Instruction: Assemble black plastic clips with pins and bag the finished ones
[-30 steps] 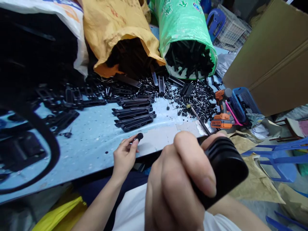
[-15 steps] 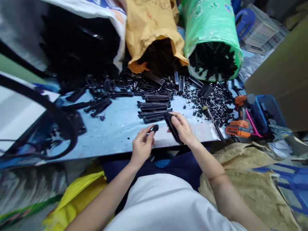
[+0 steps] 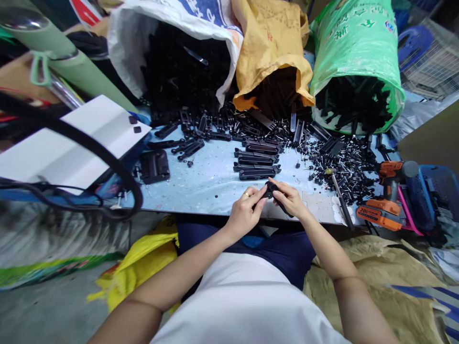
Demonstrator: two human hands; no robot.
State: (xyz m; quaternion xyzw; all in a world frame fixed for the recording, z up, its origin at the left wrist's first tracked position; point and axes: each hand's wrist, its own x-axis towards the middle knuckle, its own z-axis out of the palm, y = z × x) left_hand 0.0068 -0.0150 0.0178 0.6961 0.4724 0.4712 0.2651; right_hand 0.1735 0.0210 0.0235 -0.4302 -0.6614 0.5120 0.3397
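My left hand point(image 3: 245, 212) and my right hand point(image 3: 291, 198) meet at the near edge of the pale blue table point(image 3: 201, 186). Between them they pinch black plastic pieces point(image 3: 271, 190): the left holds a small rounded cap, the right a longer ribbed black part that slants down past the table's edge. Both hands are closed on these pieces. A ring shows on a left finger. Just beyond the hands lies a stack of long black plastic parts point(image 3: 256, 162).
Three open sacks of black parts lie at the back: white point(image 3: 172, 43), yellow point(image 3: 272, 48), green point(image 3: 355, 57). Several small black pins point(image 3: 340, 162) scatter at the right, by a screwdriver point(image 3: 339, 193) and an orange drill point(image 3: 389, 196). A white board point(image 3: 68, 143) lies left.
My right hand, close to the camera with the ribbed black part a second ago, has gone down to the table edge. The left hand's cap now meets that part. The view shifted left.
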